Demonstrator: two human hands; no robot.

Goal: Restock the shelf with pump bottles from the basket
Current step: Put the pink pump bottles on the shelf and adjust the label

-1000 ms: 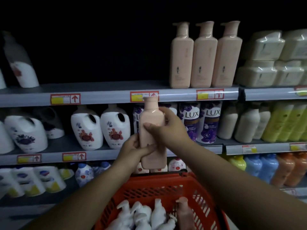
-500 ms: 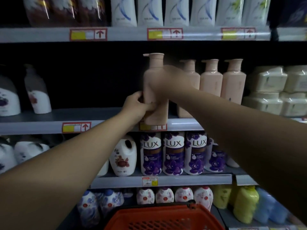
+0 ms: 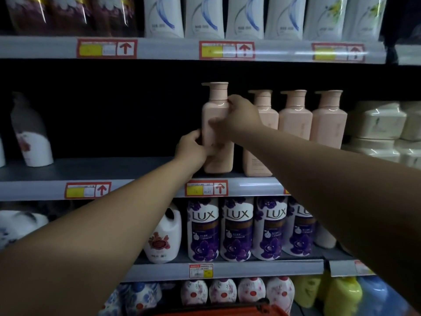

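A pink pump bottle (image 3: 214, 106) stands upright on the middle shelf (image 3: 114, 169), at the left end of a row of three matching pink bottles (image 3: 296, 117). My left hand (image 3: 192, 148) grips its lower left side. My right hand (image 3: 239, 115) wraps its upper right side near the shoulder. The bottle's base rests at the shelf's front edge. Only the red rim of the basket (image 3: 216, 311) shows at the bottom of the view; its contents are hidden.
The shelf left of the pink bottles is bare up to a white and dark bottle (image 3: 32, 135). Cream refill packs (image 3: 382, 126) sit right of the row. Purple LUX bottles (image 3: 239, 226) fill the shelf below, white bottles (image 3: 205, 17) the one above.
Both hands lifted the pink bottle from over the basket up to the middle shelf and set its base down beside the row. The view tilted upward, so the basket dropped nearly out of sight.
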